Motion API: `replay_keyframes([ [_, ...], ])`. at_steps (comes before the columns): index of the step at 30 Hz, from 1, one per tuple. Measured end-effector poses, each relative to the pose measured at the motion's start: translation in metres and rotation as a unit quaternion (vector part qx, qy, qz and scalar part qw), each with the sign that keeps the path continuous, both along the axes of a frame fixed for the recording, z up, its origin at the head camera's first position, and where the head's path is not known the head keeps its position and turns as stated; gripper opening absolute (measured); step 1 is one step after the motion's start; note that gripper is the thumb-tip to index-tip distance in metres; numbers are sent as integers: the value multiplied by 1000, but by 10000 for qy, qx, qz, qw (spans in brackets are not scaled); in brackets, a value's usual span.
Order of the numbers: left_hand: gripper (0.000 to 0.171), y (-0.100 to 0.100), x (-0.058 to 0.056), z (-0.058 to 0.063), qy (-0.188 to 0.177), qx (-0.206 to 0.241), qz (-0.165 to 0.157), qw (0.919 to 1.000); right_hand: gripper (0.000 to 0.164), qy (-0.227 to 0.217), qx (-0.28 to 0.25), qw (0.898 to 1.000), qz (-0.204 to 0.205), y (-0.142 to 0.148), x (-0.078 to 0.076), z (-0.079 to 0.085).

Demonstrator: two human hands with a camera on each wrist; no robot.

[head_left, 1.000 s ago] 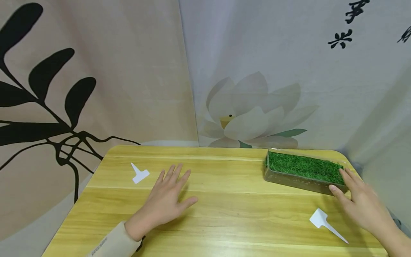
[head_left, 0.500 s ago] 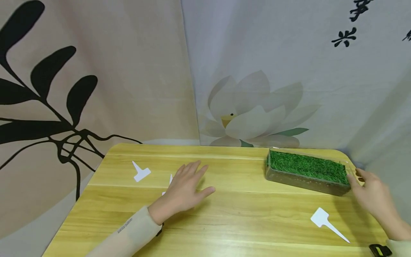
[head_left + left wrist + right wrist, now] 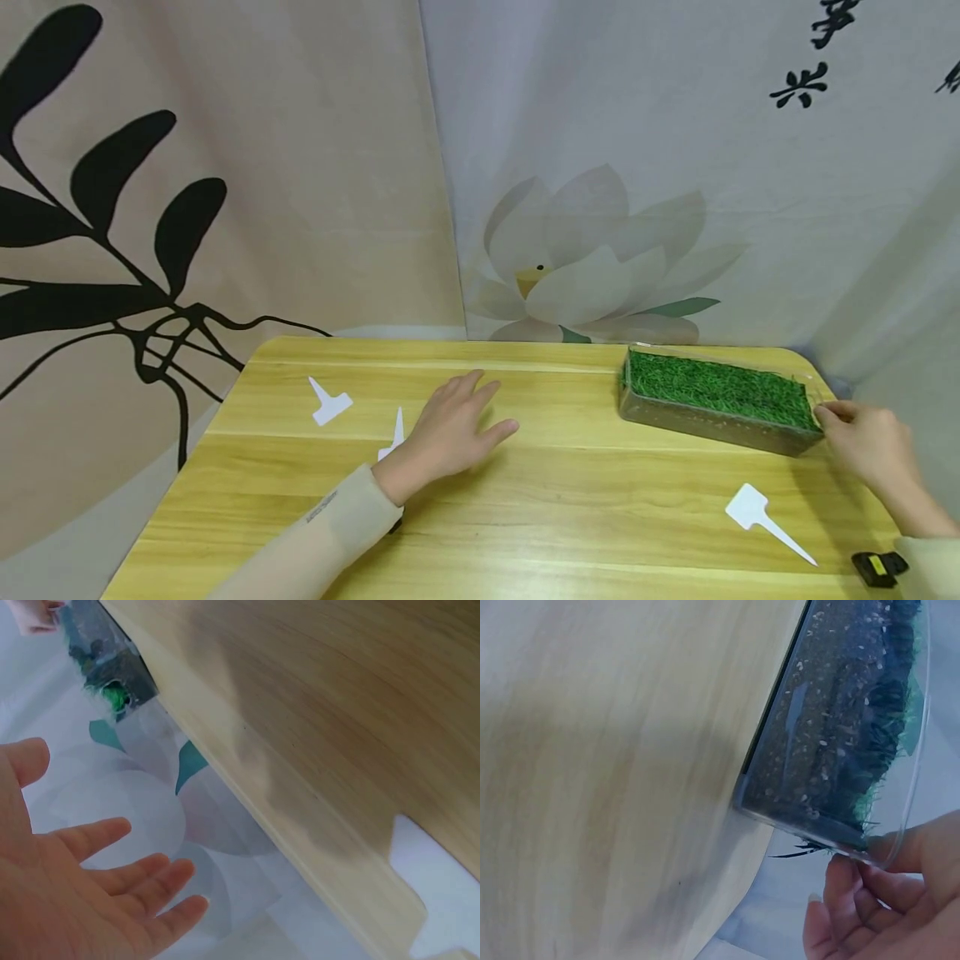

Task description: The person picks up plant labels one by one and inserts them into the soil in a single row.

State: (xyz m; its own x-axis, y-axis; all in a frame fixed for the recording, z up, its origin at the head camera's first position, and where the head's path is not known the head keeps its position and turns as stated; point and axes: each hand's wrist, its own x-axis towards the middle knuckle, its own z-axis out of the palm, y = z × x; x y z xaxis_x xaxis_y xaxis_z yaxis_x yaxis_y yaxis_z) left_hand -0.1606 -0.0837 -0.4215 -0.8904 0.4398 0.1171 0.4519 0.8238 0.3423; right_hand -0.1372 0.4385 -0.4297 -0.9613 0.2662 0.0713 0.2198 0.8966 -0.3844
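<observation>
A clear plastic box (image 3: 705, 427) filled with dark soil and topped by green artificial-looking grass (image 3: 720, 390) stands at the table's back right. My right hand (image 3: 873, 442) is at its right end; in the right wrist view, thumb and fingers (image 3: 845, 881) pinch the box's clear rim. Above the table's middle, my left hand (image 3: 448, 433) hovers with fingers spread and nothing in it. One white T-shaped plant label (image 3: 392, 440) lies partly hidden behind the left wrist. Another white plant label (image 3: 330, 405) lies farther left. A third plant label (image 3: 748, 508) is in front of the box.
The wooden table (image 3: 585, 517) ends at a back edge against a printed curtain (image 3: 360, 167) with leaves and a pale flower. A curtain also hangs along the right side. The box stands close to the table's back right corner.
My right hand has moved from above the box's front corner to its right end and now pinches the rim. My left hand has shifted right, exposing a label.
</observation>
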Motion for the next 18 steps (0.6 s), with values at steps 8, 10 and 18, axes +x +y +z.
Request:
replay_keyframes([
  [8, 72, 18, -6, 4, -302, 421, -129, 9986, 47, 168, -58, 9998, 80, 2, -1, -2],
  [10, 71, 22, -8, 3, -351, 471, -153, 9982, 47, 197, -49, 9997, 110, 0, -2, -2],
  [18, 67, 44, -17, 1, -944, 965, -83, 9908, 43, 349, -107, 9987, 358, -10, -3, -2],
])
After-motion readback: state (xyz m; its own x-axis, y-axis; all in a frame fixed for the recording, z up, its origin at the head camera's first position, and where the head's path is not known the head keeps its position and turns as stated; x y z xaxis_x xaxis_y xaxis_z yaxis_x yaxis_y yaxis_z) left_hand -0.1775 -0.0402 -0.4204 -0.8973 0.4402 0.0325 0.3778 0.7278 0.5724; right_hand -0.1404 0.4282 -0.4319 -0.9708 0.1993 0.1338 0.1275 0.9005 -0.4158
